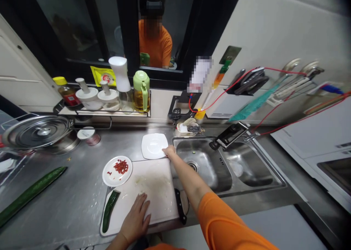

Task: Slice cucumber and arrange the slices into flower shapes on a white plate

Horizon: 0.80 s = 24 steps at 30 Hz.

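Note:
My right hand (169,152) reaches forward and grips the near right corner of a square white plate (154,146), which sits behind the cutting board. Fingers spread, my left hand (136,217) is over the front of the white cutting board (156,180) and holds nothing. Left of it, a cut piece of cucumber (110,210) lies on the board. A round white plate (112,176) with chopped red pieces (121,166) overlaps the board's back left corner. The black handle of a knife (180,206) shows at the board's right edge.
On the left lie a long cucumber (33,191) and a lidded steel pot (60,142). A double sink (203,162) is at the right, with a black phone holder (231,135) above it. Seasoning containers and an oil jug (141,92) stand on a rack behind.

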Available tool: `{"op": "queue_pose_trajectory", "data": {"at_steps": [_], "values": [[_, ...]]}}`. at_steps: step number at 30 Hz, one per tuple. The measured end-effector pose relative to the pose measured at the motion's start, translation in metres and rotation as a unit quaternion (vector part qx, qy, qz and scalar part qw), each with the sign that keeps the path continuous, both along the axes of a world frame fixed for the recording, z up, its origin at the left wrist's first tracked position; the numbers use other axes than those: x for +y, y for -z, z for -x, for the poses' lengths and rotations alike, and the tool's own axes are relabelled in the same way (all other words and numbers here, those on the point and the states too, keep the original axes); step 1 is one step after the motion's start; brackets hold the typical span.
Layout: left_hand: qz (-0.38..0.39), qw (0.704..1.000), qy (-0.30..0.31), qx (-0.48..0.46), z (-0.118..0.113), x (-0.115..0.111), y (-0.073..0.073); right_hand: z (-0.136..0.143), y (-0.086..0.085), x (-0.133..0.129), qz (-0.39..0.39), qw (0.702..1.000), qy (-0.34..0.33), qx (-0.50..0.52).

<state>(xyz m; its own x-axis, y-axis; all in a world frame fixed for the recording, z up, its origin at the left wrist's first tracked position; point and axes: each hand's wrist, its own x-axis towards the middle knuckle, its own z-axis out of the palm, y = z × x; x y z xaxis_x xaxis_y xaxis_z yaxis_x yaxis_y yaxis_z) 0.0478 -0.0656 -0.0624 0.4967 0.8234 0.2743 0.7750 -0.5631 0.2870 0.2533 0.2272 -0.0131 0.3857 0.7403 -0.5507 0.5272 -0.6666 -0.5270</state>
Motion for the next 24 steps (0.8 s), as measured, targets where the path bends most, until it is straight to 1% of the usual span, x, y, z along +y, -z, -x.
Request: {"op": "queue_pose_trajectory", "data": {"at_steps": [3, 5, 11, 16, 18, 20, 22, 24], "values": [[-0.006, 1.000, -0.002, 0.002, 0.000, 0.000, 0.003, 0.000, -0.004, 0.002, 0.024, 0.999, -0.004, -0.039], [-0.009, 1.000, -0.003, -0.003, 0.000, 0.000, 0.005, 0.000, -0.008, 0.001, 0.022, 0.998, -0.014, -0.057], [-0.026, 1.000, -0.009, 0.009, -0.001, 0.000, 0.005, -0.002, -0.023, -0.011, -0.019, 0.995, -0.051, -0.088], [-0.050, 0.999, -0.008, 0.013, 0.000, 0.002, 0.009, 0.000, -0.043, -0.026, -0.057, 0.991, -0.073, -0.101], [-0.059, 0.998, -0.006, 0.009, 0.001, 0.002, 0.012, 0.002, -0.049, -0.043, -0.088, 0.986, -0.083, -0.113], [-0.067, 0.998, -0.003, 0.004, 0.001, 0.002, 0.016, 0.004, -0.049, -0.070, -0.123, 0.979, -0.101, -0.125], [-0.074, 0.997, -0.003, -0.006, 0.001, 0.003, 0.018, 0.006, -0.044, -0.107, -0.170, 0.959, -0.158, -0.162], [-0.082, 0.996, -0.007, -0.023, -0.001, 0.004, 0.019, 0.005, -0.037, -0.148, -0.181, 0.948, -0.185, -0.188]]}}
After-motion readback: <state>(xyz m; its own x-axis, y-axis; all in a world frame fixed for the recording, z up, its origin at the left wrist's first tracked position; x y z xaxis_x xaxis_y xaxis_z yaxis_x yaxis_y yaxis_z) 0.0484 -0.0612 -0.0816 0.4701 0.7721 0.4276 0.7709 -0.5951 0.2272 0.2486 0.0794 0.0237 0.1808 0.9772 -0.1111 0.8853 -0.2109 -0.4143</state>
